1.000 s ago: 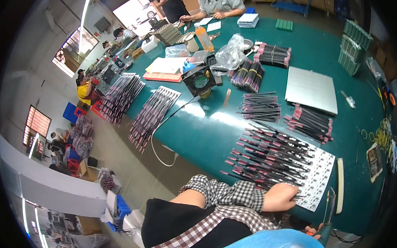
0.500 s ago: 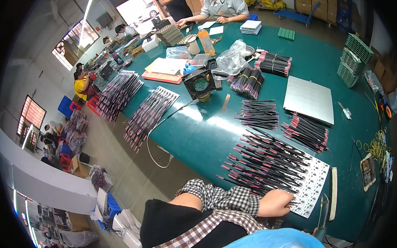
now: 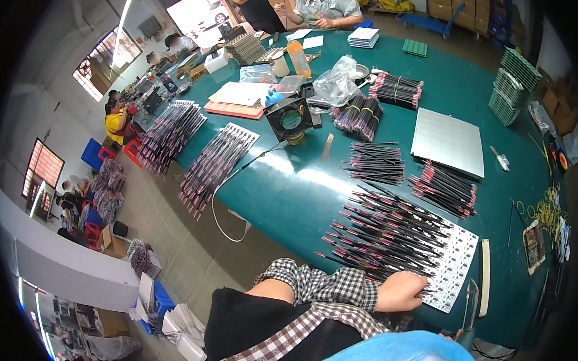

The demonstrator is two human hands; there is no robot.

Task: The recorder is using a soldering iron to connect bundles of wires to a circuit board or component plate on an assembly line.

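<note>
A white circuit-board panel (image 3: 458,263) lies near the front edge of the table, with rows of black wires with pink-red ends (image 3: 389,232) across its left part. My left hand (image 3: 401,292) is closed at the panel's near edge, over the ends of the nearest wires. What its fingers pinch, if anything, is hidden. Just right of it, the fingertips of my right hand (image 3: 450,336) show beside a teal-handled tool (image 3: 467,338) with thin metal prongs pointing up. The blue cloth in front covers most of that hand, so its grip is hard to see.
Loose wire piles (image 3: 444,189) and banded bundles (image 3: 396,90) lie beyond the panel, beside a silver plate (image 3: 448,143). A black fan-like device (image 3: 289,119) trails a white cable (image 3: 219,224) over the left edge. A pale strip (image 3: 485,278) lies right. Co-workers sit at the far end.
My view has shifted slightly. My left hand stays almost in place at the panel's near edge. At the far end, a co-worker's hand has lifted off the table.
</note>
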